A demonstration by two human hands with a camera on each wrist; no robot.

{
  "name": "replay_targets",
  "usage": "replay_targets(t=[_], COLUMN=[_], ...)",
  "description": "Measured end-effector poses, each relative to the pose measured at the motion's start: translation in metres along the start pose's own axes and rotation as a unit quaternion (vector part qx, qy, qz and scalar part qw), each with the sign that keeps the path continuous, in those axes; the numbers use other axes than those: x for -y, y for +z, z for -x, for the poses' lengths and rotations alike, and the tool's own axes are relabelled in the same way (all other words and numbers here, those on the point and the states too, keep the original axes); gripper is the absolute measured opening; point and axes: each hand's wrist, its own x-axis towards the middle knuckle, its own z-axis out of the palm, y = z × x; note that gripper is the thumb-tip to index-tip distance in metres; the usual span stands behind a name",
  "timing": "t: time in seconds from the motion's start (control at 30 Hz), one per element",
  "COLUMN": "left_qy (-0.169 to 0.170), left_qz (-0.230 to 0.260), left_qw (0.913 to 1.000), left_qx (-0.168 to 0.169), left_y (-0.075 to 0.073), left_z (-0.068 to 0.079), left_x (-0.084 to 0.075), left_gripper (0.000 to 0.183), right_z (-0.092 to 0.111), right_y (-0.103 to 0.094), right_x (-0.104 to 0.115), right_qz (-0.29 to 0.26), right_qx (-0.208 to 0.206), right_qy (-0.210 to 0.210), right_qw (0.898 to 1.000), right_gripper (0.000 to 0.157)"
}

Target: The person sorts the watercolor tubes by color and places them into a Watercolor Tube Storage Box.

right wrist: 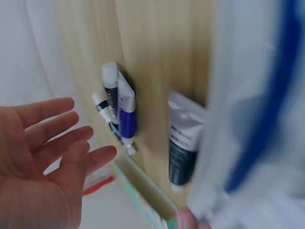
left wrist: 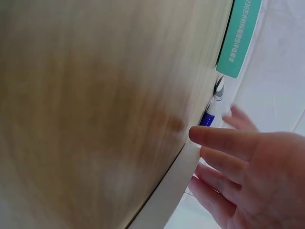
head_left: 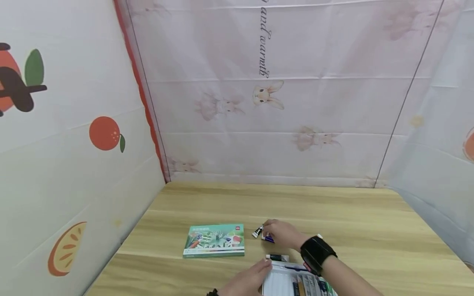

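My right hand (head_left: 284, 234) reaches over a small group of paint tubes on the table. In the right wrist view its fingers are spread loosely, beside a violet paint tube (right wrist: 127, 112) and a dark tube with a white cap (right wrist: 110, 88). A third slim tube (right wrist: 103, 109) lies against them. My left hand (head_left: 249, 279) rests at the left edge of a white plastic tray (head_left: 275, 283); the left wrist view shows its fingers fairly straight along the white side. Another dark-labelled paint tube (right wrist: 182, 148) lies just beyond the tray. Several tubes (head_left: 311, 284) sit inside the tray, partly behind my right forearm.
A flat green illustrated box (head_left: 214, 241) lies left of the tubes on the wooden table (head_left: 177, 205). A blurred blue strip (right wrist: 267, 109) crosses the tray. Printed cloth walls (head_left: 237, 156) stand behind and on both sides.
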Motion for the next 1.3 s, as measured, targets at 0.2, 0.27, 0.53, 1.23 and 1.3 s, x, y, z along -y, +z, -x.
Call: replay_targets(t=[0.2,0.27,0.53,1.23,1.3], left_qy=[0.001,-0.001,-0.018,-0.043,-0.043], left_qz=[-0.005,-0.008,-0.002,0.034,0.035], left_qw=[1.0,1.0,0.9998,0.9985,0.9984], left_qx=[0.003,-0.002,-0.002,-0.003,-0.003], left_y=[0.004,0.002,0.003,0.002,0.003], left_z=[-0.002,-0.001,-0.003,0.002,0.002], left_x=[0.001,0.001,-0.004,-0.007,-0.008], left_gripper=[0.071,0.071,0.079,0.08,0.08], right_z=[-0.013,-0.013,0.022,0.08,0.082], right_y=[0.017,0.018,0.012,-0.005,-0.005], right_x=[-0.01,-0.014,-0.032,-0.025,-0.027], right_qz=[0.037,0.051,0.057,0.017,0.019], right_qx=[0.025,0.007,-0.017,0.027,0.026], right_qy=[0.034,0.036,0.033,-0.073,-0.075], right_qw=[0.998,0.998,0.998,0.997,0.997], right_gripper=[0.031,0.03,0.018,0.023,0.025])
